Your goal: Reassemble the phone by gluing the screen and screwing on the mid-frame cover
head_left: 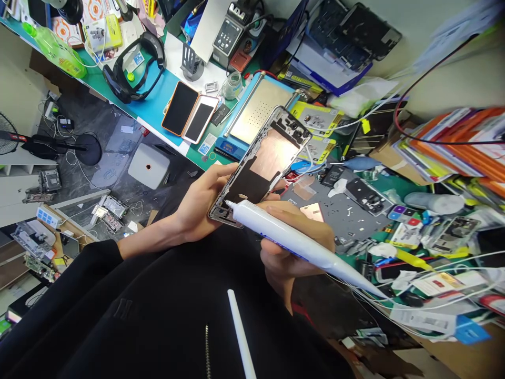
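Note:
My left hand (199, 202) grips the lower end of an opened phone frame (264, 160), which shows a copper plate and black inner parts and tilts up to the right. My right hand (294, 247) is wrapped round a white pen-shaped electric tool (292, 242) with a cable trailing to the right. The tool's tip rests at the lower corner of the phone frame, near my left thumb. My black sleeve and jacket fill the bottom of the view.
Two phones (189, 113) lie on a teal mat behind. A metal heating plate (258, 108), a soldering station (229, 34), black goggles (134, 66) and a green bottle (59, 50) stand further back. A grey mat (343, 210) with phone parts and stacked papers (453, 147) crowd the right.

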Demonstrator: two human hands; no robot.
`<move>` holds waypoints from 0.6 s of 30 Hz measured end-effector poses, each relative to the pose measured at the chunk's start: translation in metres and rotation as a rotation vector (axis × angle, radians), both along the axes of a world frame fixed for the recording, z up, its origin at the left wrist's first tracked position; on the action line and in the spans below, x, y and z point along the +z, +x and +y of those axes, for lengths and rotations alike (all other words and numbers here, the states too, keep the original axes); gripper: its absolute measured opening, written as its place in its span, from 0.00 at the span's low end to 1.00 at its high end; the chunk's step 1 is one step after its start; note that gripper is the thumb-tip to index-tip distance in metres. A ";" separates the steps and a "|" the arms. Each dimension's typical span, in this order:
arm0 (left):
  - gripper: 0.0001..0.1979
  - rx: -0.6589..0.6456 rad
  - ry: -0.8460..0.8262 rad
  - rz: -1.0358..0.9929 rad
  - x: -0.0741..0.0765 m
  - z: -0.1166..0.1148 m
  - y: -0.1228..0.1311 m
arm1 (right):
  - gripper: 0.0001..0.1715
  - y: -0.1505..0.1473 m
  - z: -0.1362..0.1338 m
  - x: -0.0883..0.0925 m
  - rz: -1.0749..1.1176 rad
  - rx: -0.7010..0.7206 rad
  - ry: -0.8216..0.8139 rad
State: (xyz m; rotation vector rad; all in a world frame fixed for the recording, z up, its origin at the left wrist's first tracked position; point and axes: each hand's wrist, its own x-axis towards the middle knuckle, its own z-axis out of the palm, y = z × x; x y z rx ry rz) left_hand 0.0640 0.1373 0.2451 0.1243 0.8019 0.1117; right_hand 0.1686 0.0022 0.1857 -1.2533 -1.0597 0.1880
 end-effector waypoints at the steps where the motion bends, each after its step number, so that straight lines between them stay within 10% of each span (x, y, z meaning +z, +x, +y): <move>1: 0.21 -0.004 0.006 0.003 0.000 0.000 0.000 | 0.24 0.000 0.000 0.000 -0.002 -0.001 -0.005; 18: 0.18 -0.029 0.052 0.004 -0.001 0.001 0.004 | 0.21 0.003 0.003 0.005 -0.022 -0.041 -0.071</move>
